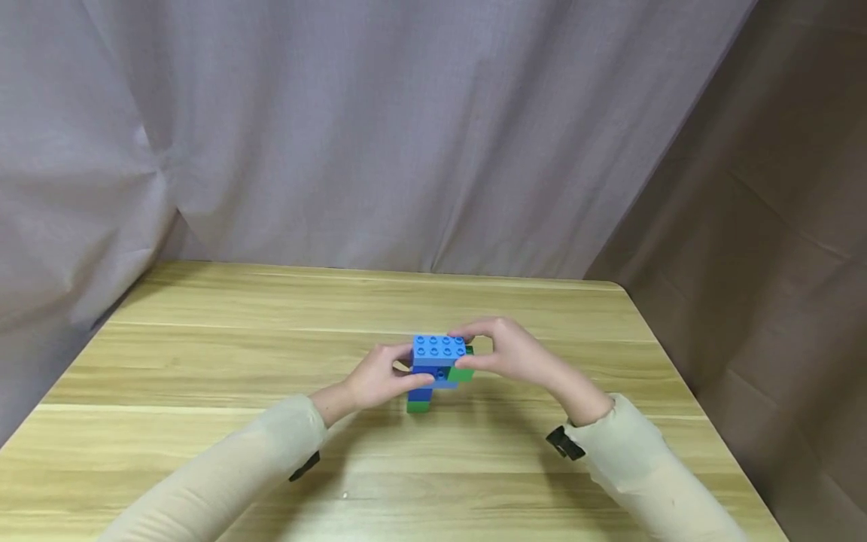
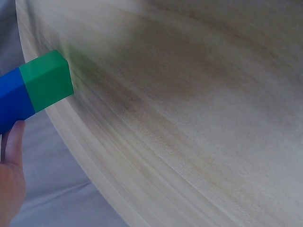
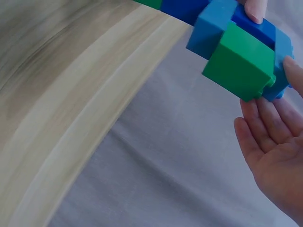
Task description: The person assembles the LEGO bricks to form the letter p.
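A toy-brick build of blue and green pieces is held at the middle of the table in the head view. Its top is a light blue brick [image 1: 439, 350] with several studs. Below sit dark blue bricks, a green brick [image 1: 462, 373] jutting to the right, and another green brick [image 1: 418, 406] at the foot of the left column. My left hand [image 1: 375, 378] grips the build's left side between thumb and fingers. With thumb in front and fingers behind, my right hand [image 1: 513, 351] pinches the top brick's right end. The left wrist view shows the foot's green end [image 2: 47, 75] over the table.
The wooden table [image 1: 223, 339] reaches back to a grey curtain [image 1: 325, 150]. A brown curtain [image 1: 765, 248] hangs along its right edge. Dark wrist straps show at both sleeves [image 1: 223, 467].
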`<state>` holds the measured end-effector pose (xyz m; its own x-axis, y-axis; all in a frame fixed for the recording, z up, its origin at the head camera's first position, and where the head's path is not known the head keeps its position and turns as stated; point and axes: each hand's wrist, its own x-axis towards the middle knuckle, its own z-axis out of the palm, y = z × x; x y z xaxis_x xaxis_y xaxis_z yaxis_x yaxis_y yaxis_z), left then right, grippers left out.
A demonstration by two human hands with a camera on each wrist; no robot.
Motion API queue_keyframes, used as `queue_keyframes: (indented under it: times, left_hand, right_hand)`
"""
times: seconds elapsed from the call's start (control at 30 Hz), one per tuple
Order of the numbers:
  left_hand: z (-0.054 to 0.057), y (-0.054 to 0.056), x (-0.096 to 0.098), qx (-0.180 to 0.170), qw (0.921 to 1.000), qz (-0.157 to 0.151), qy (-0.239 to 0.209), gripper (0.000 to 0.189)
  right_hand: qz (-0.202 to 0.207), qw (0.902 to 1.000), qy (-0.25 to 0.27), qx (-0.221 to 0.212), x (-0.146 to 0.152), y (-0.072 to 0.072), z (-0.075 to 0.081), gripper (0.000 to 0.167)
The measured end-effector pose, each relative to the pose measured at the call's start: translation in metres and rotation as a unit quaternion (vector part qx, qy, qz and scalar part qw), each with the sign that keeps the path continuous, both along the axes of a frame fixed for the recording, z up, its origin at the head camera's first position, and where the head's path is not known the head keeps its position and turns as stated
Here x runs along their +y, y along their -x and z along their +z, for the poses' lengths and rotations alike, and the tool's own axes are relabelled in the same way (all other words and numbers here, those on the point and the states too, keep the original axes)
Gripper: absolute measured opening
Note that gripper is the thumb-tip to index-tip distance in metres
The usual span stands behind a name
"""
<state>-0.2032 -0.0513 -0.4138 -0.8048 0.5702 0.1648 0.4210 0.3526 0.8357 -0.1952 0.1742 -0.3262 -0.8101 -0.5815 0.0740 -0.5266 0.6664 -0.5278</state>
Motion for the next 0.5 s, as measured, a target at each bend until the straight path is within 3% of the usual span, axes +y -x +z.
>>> queue_keyframes:
  times: [0.3, 0.5]
  left_hand:
    - [0.0011, -0.0017, -0.0002, -0.002, 0.9998, 0.017, 0.010, 0.042]
    - [-0.0008, 0.0000, 0.0005, -0.007, 0.9996, 0.003, 0.026, 0.046]
  right_hand:
    - [0.006, 0.9998, -0.016, 0.007, -0.0039, -0.0022, 0.0024, 0.040]
    - [0.005, 0.9999, 0.006, 0.010, -0.0007, -0.0032, -0.0023, 0.038]
